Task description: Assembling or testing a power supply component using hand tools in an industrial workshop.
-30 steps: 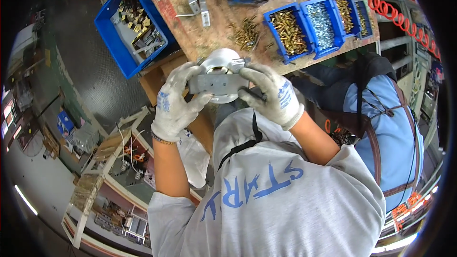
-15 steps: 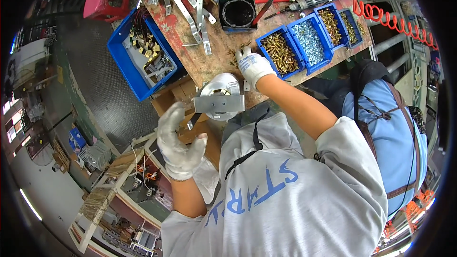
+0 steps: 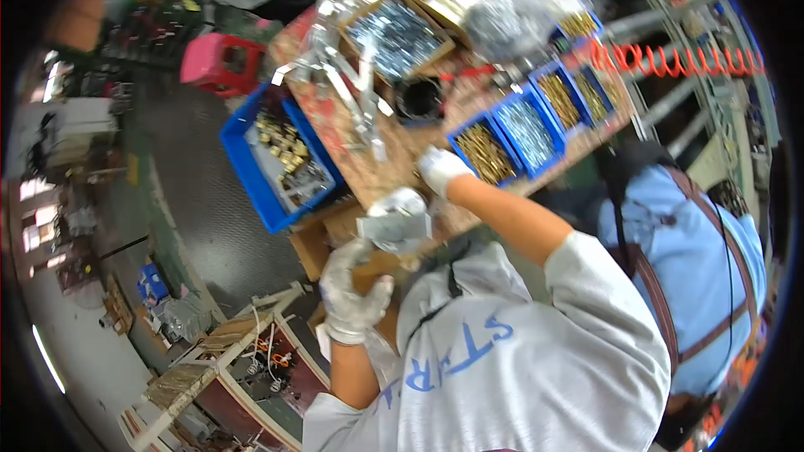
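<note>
A white cylindrical part [image 3: 400,202] with a flat grey metal bracket [image 3: 394,230] across it stands at the near edge of the workbench [image 3: 389,174]. Below and left of it, my left hand [image 3: 352,295] in a white glove is open, thumb apart from curved fingers and nothing between them. Its fingertips come close to the bracket; contact cannot be told. My right hand [image 3: 441,169], also gloved, rests on the bench beside a blue bin of brass-coloured screws [image 3: 483,153]. Its fingers look curled together, smeared by motion; whatever they hold is hidden.
Another blue bin holds silvery small parts [image 3: 526,130]. Bent metal strips [image 3: 356,92] and a box of bluish fasteners [image 3: 398,38] lie farther back. A blue crate [image 3: 243,163] stands left. A person in blue [image 3: 687,259] is close on my right; red coiled hose [image 3: 670,60] hangs beyond.
The whole view has shifted and blurred, with the bench lower in it. My left hand has come nearer the bracket. My right hand stays beside the screw bin, its fingers less distinct.
</note>
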A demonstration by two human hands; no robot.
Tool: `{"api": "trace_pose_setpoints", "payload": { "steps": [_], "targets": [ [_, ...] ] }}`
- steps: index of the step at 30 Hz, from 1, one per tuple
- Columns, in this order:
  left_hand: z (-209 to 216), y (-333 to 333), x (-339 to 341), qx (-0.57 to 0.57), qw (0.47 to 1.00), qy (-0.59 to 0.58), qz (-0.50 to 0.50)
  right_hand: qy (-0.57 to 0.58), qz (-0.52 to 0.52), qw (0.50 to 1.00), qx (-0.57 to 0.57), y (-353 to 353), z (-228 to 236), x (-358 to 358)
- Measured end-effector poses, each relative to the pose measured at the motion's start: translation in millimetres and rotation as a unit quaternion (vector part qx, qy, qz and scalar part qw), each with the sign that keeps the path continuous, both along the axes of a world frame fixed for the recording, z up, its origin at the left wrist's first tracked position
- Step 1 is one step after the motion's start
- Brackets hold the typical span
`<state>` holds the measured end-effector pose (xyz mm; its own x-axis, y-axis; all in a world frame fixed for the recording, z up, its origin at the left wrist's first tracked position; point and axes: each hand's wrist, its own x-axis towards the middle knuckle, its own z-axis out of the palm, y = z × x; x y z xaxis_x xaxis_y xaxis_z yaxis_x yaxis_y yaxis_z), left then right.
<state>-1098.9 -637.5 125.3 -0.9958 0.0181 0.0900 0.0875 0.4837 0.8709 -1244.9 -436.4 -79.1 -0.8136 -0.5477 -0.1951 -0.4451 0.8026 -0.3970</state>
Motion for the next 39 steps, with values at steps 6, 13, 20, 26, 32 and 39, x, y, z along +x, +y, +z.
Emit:
{"api": "trace_pose_setpoints", "payload": {
  "steps": [6, 13, 20, 26, 32, 39],
  "targets": [
    [-12.8, 3.1, 5.6, -0.005, 1.0, -0.013, -0.02, 0.016, 0.035, 0.998, 0.049, 11.9, -5.0, 4.3],
    [-20.2, 3.4, 17.5, 0.091, 0.995, -0.036, 0.009, 0.011, 0.055, 0.993, 0.101, 7.2, 23.1, 4.8],
    [-15.4, 24.3, -9.9, 0.452, 0.84, -0.263, 0.147, 0.048, -0.076, 0.965, -0.245, 21.1, 127.9, 23.0],
    [-8.0, 41.2, -23.0, 0.359, 0.897, -0.228, 0.119, -0.002, -0.019, 0.999, -0.044, 20.9, 87.0, 8.4],
    [-16.3, 43.3, -18.4, 0.341, 0.885, -0.3, 0.101, 0.012, -0.013, 1.0, 0.017, 25.8, 37.9, 7.6],
    [-16.9, 68.3, -21.7, 0.496, 0.769, -0.379, 0.139, -0.069, -0.015, 0.99, -0.123, 21.6, 181.1, 59.0]
  ]
}}
